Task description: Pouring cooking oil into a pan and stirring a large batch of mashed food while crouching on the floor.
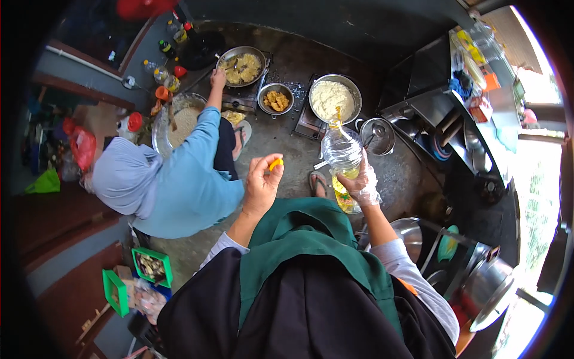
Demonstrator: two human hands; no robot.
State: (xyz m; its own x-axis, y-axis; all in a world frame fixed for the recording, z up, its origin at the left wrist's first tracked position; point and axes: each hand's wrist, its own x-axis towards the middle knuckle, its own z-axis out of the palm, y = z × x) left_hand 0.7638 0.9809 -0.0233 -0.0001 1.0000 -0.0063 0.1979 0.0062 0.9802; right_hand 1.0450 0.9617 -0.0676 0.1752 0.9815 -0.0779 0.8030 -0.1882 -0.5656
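My left hand (pixel 263 184) pinches a small yellow bottle cap (pixel 276 164) between thumb and finger. In a clear plastic glove worn at least partly, my right hand (pixel 360 181) grips a large clear plastic bottle (pixel 342 152) of yellow cooking oil, its neck pointing away from me. The bottle's mouth overlaps the near rim of a metal pan (pixel 357 99) on a stove; a pale, lumpy mass (pixel 332 96) fills the pan. Whether oil is flowing cannot be told. Left of that pan, a smaller metal bowl (pixel 291 101) holds golden fried pieces (pixel 276 101).
A co-worker (pixel 188 179) at the left reaches to a frying pan (pixel 242 49) of frying food on another stove (pixel 240 99). Beside them is a large basin (pixel 157 134) of batter. Metal pots (pixel 386 146) stand right of my bottle, before a crowded metal rack (pixel 430 107).
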